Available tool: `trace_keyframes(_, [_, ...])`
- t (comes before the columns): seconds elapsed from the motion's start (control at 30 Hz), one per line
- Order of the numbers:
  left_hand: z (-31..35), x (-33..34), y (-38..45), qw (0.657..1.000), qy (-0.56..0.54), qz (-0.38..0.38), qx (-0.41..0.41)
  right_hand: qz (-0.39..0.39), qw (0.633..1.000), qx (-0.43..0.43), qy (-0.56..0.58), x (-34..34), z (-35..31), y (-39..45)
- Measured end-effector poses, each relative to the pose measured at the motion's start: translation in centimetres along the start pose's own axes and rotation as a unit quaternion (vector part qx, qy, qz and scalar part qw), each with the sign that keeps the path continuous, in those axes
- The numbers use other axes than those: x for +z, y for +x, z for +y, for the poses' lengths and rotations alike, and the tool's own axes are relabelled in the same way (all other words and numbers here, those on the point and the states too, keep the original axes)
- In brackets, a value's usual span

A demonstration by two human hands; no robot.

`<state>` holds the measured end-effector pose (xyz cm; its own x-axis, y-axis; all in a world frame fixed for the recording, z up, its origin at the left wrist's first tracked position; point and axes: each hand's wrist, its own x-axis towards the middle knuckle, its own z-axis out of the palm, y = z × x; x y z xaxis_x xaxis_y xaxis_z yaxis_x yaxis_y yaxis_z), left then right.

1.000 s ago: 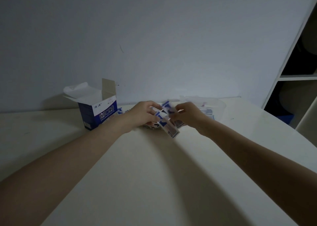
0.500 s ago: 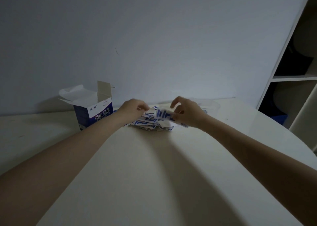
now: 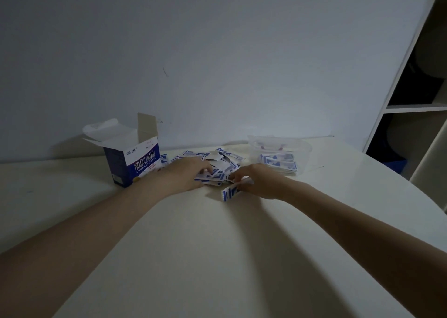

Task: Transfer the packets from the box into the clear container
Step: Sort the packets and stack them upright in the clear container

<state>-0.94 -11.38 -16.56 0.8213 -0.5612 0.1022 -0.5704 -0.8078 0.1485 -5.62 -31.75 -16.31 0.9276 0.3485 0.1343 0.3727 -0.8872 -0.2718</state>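
A blue and white box (image 3: 135, 163) stands open at the back left of the table. A loose pile of blue-and-white packets (image 3: 219, 164) lies on the table to its right. My left hand (image 3: 187, 172) rests palm down on the pile's left side, fingers on the packets. My right hand (image 3: 255, 181) grips a small stack of packets (image 3: 231, 192) at the pile's near right edge. The clear container (image 3: 280, 157) sits further right, with several packets stacked inside it.
The pale table (image 3: 217, 257) has a curved right edge. A white shelf unit (image 3: 416, 105) stands at the far right with dark compartments. A plain wall runs behind the table.
Both hands have come down from holding packets in the air onto the pile. The right hand now holds a stack near the table surface, nearer to me.
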Motion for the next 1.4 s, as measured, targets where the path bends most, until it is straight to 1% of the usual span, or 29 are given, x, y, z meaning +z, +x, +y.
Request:
trace_keyframes(0.07, [0.2,0.1,-0.4,0.999,0.028,0.011,0.012,-0.005,1.0,0.005,-0.003,0.0,-0.1,-0.1])
trace_keyframes(0.13, [0.4,0.1,-0.7,0.999,0.031,0.017,0.024,-0.016,1.0,0.012,-0.009,-0.3,-0.2,-0.2])
trace_keyframes(0.2, [0.6,-0.1,-0.8,0.999,-0.011,0.037,0.024,-0.023,1.0,0.012,-0.016,-0.7,-0.2,-0.3])
trace_keyframes(0.3, [0.5,-0.9,-0.6,0.991,-0.107,0.085,-0.01,-0.009,1.0,0.011,-0.023,-1.4,-0.2,-0.5])
trace_keyframes(0.33, [0.4,-1.1,-0.6,0.99,-0.118,0.081,-0.02,-0.007,1.0,0.007,-0.023,-1.6,-0.2,-0.6])
trace_keyframes(0.4, [0.3,-1.2,-0.6,0.993,-0.115,0.03,-0.025,-0.01,1.0,0.0,-0.022,-1.8,-0.2,-0.7])
trace_keyframes(0.47, [0.4,-0.9,-0.4,0.996,-0.084,-0.017,-0.023,-0.01,1.0,-0.006,-0.014,-1.9,-0.2,-0.8])
trace_keyframes(0.57, [0.9,-0.6,0.3,0.999,-0.041,-0.019,-0.018,-0.012,1.0,-0.012,0.0,-1.8,-0.4,-0.9])
trace_keyframes(0.7, [1.1,-0.6,0.2,0.998,-0.048,-0.027,-0.036,-0.029,0.998,0.01,0.047,-1.0,-1.1,-0.4])
trace_keyframes(0.77, [1.1,-0.7,-0.2,0.997,-0.059,-0.028,-0.036,-0.014,0.996,0.039,0.077,-0.6,-1.5,0.1])
trace_keyframes(0.8, [1.0,-0.7,-0.3,0.998,-0.055,-0.025,-0.033,-0.004,0.996,0.047,0.075,-0.5,-1.7,0.2])
trace_keyframes(0.9, [0.8,-0.9,-0.4,0.999,-0.041,-0.022,-0.026,0.004,0.996,0.055,0.065,-0.1,-2.0,0.6])
trace_keyframes(0.97, [0.7,-1.2,-0.5,0.998,-0.048,-0.027,-0.029,0.013,0.995,0.064,0.08,-0.2,-2.0,0.7])
trace_keyframes(1.03, [1.0,-1.5,-0.8,0.996,-0.076,-0.023,-0.03,0.036,0.986,0.092,0.132,-0.2,-1.6,0.7])
trace_keyframes(1.13, [1.1,-1.9,-1.3,0.99,-0.138,0.001,-0.042,0.074,0.965,0.145,0.205,-0.3,-1.2,0.7])
trace_keyframes(1.23, [0.7,-2.3,-1.3,0.986,-0.154,0.005,-0.057,0.082,0.959,0.163,0.218,-0.5,-1.2,0.6])
trace_keyframes(1.33, [0.2,-2.4,-1.2,0.984,-0.163,0.005,-0.071,0.107,0.955,0.178,0.21,-1.0,-1.4,0.5])
trace_keyframes(1.4, [0.1,-2.4,-1.4,0.981,-0.177,0.019,-0.082,0.124,0.941,0.193,0.25,-1.5,-1.5,0.5])
